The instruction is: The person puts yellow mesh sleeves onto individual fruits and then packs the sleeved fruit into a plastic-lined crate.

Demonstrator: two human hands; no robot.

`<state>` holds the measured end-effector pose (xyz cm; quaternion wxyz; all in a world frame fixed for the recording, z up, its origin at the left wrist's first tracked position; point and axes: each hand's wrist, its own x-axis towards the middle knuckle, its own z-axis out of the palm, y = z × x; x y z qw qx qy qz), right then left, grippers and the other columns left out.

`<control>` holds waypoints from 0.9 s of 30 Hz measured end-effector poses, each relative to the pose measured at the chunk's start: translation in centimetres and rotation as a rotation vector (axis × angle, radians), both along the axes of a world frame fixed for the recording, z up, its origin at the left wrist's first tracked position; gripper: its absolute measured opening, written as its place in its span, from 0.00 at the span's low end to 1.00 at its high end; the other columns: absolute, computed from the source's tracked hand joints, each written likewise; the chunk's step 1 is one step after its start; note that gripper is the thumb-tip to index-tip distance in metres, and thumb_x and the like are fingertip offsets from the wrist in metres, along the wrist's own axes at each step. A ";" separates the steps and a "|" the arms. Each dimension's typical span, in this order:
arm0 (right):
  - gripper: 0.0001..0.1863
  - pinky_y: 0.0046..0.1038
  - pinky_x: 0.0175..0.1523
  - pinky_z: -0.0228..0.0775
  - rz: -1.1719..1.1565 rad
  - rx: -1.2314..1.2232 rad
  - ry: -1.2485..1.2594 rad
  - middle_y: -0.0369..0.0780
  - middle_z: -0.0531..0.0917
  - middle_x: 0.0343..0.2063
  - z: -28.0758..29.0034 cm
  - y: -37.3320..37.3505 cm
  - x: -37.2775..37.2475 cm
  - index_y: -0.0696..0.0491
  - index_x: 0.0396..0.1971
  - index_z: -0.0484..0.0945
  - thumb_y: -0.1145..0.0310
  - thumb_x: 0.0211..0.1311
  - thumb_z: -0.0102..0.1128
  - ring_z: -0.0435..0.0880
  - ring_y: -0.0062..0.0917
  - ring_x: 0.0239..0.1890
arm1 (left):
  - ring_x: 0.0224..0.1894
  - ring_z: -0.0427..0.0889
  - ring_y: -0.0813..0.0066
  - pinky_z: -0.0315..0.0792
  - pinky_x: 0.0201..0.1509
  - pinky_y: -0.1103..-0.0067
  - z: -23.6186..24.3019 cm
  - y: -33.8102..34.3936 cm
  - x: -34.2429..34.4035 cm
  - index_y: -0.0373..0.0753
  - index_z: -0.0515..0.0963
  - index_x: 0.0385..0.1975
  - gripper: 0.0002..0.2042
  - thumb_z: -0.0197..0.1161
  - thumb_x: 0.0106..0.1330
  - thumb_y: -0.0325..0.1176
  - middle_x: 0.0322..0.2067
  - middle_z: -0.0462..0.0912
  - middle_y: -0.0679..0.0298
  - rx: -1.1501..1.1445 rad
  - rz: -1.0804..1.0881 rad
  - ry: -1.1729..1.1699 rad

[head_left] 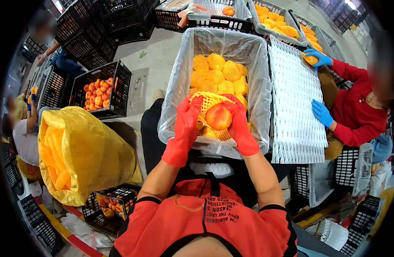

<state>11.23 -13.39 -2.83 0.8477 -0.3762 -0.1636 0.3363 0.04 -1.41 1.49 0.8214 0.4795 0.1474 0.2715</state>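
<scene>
Both my hands wear red rubber gloves above a plastic-lined crate [174,96]. My left hand [186,122] is closed on a yellow foam net sleeve [205,101], stretched partly around a red-orange peach [219,117]. Against the peach's right side, my right hand [238,125] grips the fruit and the sleeve's edge. The lower front of the peach shows bare. Beneath my hands, several net-wrapped fruits [216,77] lie in rows in the crate; my gloves hide some of them.
A yellow sack [94,150] of foam sleeves stands at left, near a black crate of bare peaches [98,93]. White foam sheets [296,103] lie at right. Beyond them, a co-worker's blue-gloved hand [319,57] holds a wrapped fruit. More crates [220,23] stand ahead.
</scene>
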 end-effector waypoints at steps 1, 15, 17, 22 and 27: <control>0.13 0.28 0.54 0.75 0.021 -0.003 -0.015 0.40 0.82 0.46 0.7 0.0 -0.2 0.58 0.50 0.75 0.75 0.67 0.54 0.82 0.24 0.48 | 0.46 0.82 0.75 0.76 0.50 0.79 -0.1 -0.1 0.0 0.32 0.73 0.51 0.13 0.55 0.73 0.33 0.46 0.82 0.60 -0.016 0.025 0.008; 0.25 0.31 0.60 0.71 0.053 -0.181 0.014 0.41 0.76 0.55 -2.7 -0.3 -0.2 0.58 0.62 0.64 0.61 0.71 0.56 0.76 0.27 0.57 | 0.46 0.80 0.76 0.74 0.51 0.80 -1.4 0.9 -1.2 0.33 0.76 0.51 0.15 0.63 0.67 0.32 0.48 0.80 0.60 0.454 0.050 0.266; 0.26 0.33 0.55 0.74 -0.090 -0.102 -0.385 0.41 0.76 0.55 -4.7 -0.3 -0.4 0.57 0.62 0.64 0.59 0.71 0.56 0.77 0.27 0.55 | 0.50 0.78 0.74 0.72 0.54 0.78 -0.8 1.1 -1.5 0.35 0.75 0.54 0.18 0.64 0.66 0.32 0.52 0.77 0.60 0.661 -0.025 0.323; 0.24 0.29 0.32 0.78 -0.076 -0.254 -0.436 0.41 0.80 0.46 -3.6 -0.7 -1.0 0.56 0.57 0.68 0.55 0.71 0.54 0.83 0.27 0.41 | 0.59 0.73 0.68 0.69 0.60 0.73 1.0 1.2 -2.2 0.39 0.72 0.60 0.23 0.65 0.65 0.32 0.59 0.72 0.59 0.403 -0.185 0.357; 0.17 0.23 0.17 0.71 0.147 -0.366 0.034 0.38 0.83 0.35 1.1 -0.3 -0.5 0.54 0.49 0.72 0.57 0.72 0.52 0.83 0.25 0.26 | 0.64 0.69 0.60 0.66 0.64 0.70 -2.3 2.3 -2.4 0.40 0.68 0.65 0.30 0.69 0.61 0.32 0.61 0.71 0.56 0.945 -0.119 0.068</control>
